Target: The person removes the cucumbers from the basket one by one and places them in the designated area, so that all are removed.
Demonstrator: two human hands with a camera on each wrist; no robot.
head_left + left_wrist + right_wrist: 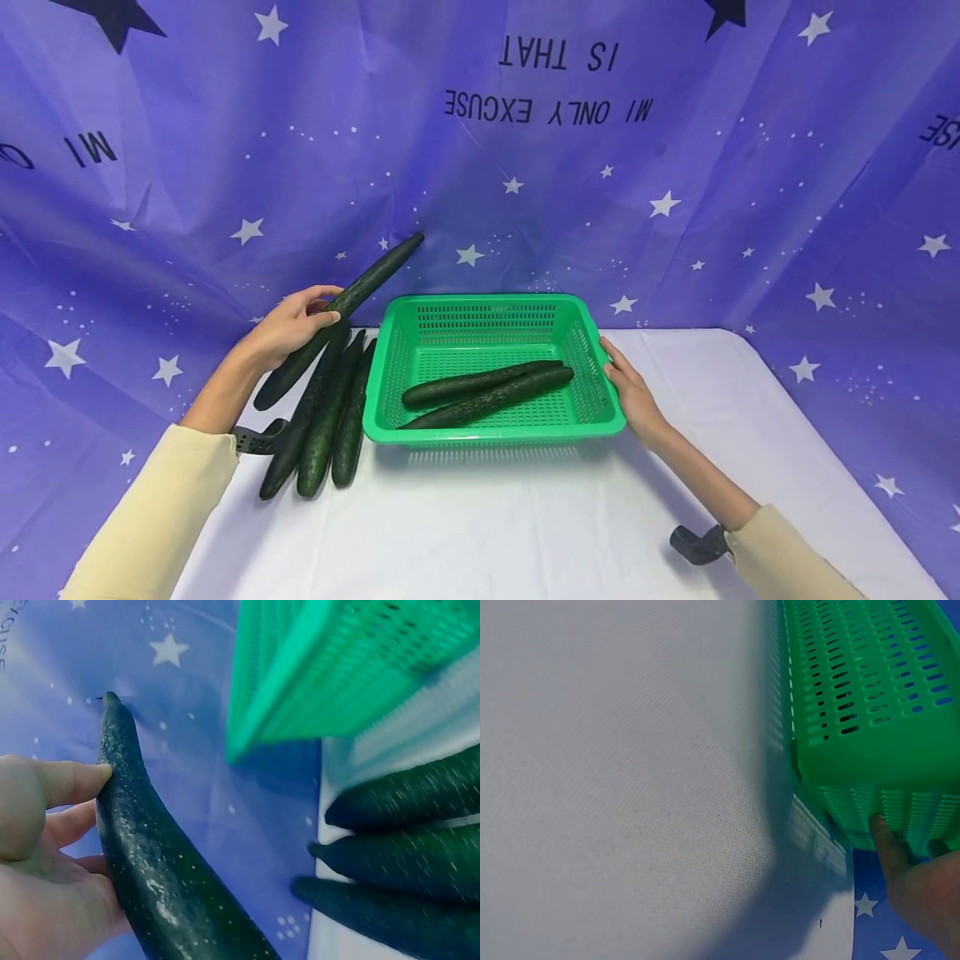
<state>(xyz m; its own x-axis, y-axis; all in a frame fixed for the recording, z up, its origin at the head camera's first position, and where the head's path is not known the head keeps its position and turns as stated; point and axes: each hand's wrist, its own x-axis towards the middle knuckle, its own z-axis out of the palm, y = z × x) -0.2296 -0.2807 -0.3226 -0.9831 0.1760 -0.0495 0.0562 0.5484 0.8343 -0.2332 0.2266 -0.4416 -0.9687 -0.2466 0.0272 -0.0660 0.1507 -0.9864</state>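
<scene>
My left hand (296,321) grips a long dark green cucumber (378,265), thumb on one side and fingers on the other. It slants up to the right, its narrow end pointing at the curtain. In the left wrist view the thumb and fingers lie against this cucumber's skin. Beneath it, several cucumbers (322,442) lie side by side left of the green plastic basket (495,434). Two more cucumbers (480,382) rest inside the basket. My right hand (637,400) holds the basket's right end at the rim, a fingertip (881,825) against the slotted outer wall.
A white cloth (480,533) covers the table. Behind and at both sides hangs a purple curtain (420,183) with stars and lettering, meeting the table's far edge close behind the basket. Dark straps (701,546) sit at both wrists.
</scene>
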